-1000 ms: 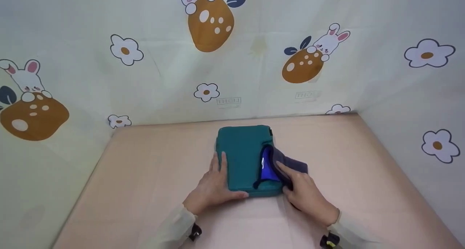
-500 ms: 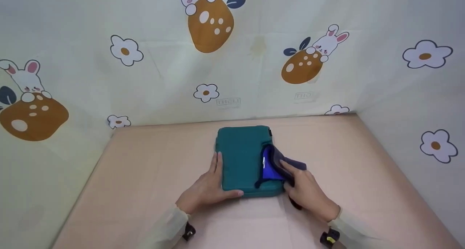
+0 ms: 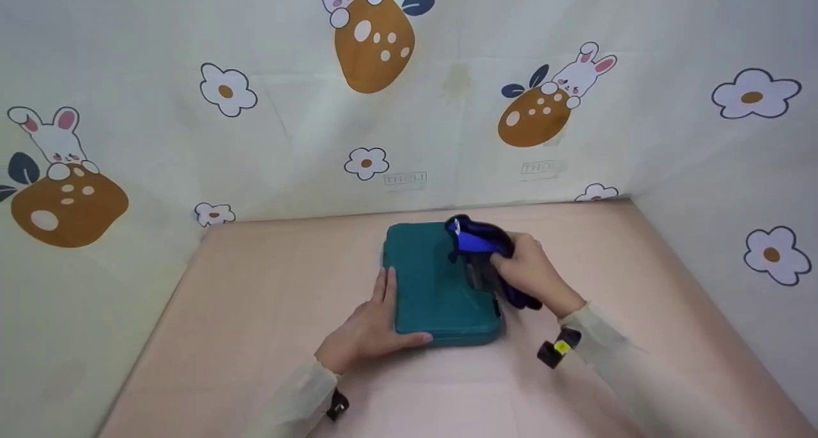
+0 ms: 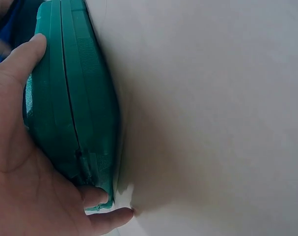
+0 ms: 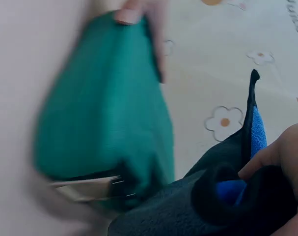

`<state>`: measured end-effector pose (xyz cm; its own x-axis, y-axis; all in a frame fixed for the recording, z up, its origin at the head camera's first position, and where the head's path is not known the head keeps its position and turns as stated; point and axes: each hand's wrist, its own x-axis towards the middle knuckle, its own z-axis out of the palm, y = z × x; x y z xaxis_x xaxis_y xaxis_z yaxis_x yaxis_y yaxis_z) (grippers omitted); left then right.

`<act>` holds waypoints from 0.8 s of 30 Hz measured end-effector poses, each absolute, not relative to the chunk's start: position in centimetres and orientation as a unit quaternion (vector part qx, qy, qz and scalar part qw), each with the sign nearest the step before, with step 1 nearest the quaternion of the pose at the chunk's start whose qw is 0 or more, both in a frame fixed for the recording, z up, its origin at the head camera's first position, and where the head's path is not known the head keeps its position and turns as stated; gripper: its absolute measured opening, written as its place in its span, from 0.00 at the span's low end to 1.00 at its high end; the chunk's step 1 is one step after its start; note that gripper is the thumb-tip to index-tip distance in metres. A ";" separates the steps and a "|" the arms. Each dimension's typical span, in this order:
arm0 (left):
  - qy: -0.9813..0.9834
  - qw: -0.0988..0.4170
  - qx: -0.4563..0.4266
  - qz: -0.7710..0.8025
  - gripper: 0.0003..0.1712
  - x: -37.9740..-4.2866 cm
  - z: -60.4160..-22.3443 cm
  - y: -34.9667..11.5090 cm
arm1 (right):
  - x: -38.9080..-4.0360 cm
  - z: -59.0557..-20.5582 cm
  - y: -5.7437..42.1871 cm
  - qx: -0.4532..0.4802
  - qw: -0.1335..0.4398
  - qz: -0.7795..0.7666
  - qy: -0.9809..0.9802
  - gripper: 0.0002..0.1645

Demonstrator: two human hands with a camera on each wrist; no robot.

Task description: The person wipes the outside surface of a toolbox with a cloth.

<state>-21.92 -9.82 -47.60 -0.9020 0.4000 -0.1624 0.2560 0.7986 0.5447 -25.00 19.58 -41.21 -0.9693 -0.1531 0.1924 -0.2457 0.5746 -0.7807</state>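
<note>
A teal-green case [image 3: 425, 284] lies flat on the table; its side seam shows in the left wrist view. My left hand [image 3: 367, 328] rests against its near left corner, fingers straight along the left side and thumb along the near edge. My right hand [image 3: 535, 268] grips a bunched cloth [image 3: 479, 241], dark navy on one face and bright blue on the other, over the case's right part. In the right wrist view, folds of the dark cloth [image 5: 158, 206] hang by the fingers. Whether the cloth touches the lid I cannot tell. The case [image 5: 97, 108] is blurred there.
The table [image 3: 275, 278] has a pale pinkish cover. Behind it and at both sides hang light sheets [image 3: 287, 131] printed with rabbits, brown fruit and flowers. A dark fastening [image 3: 497, 307] shows at the case's right edge.
My right hand has moved from the case's near right part away from me, carrying the cloth, which is now more bunched. The left hand stays at the near left corner, with only slight shifts.
</note>
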 end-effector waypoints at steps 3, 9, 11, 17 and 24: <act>0.939 0.133 0.171 0.265 0.81 -21.8 -47.6 -9.8 | -27.0 -39.7 18.2 0.110 0.086 0.465 -0.874 0.13; 0.942 0.130 0.169 0.260 0.80 -21.8 -47.7 -9.6 | -30.3 -39.3 13.9 0.193 0.143 0.450 -0.860 0.20; 0.942 0.135 0.167 0.259 0.80 -21.8 -47.7 -9.6 | -31.2 -39.7 12.5 0.222 0.125 0.415 -0.874 0.25; 0.937 0.142 0.176 0.266 0.79 -21.8 -47.6 -9.6 | -32.4 -41.8 9.0 0.259 -0.048 0.207 -0.942 0.38; 0.937 0.148 0.170 0.267 0.78 -21.7 -47.3 -9.9 | -32.6 -42.9 7.6 0.255 -0.092 0.090 -0.958 0.45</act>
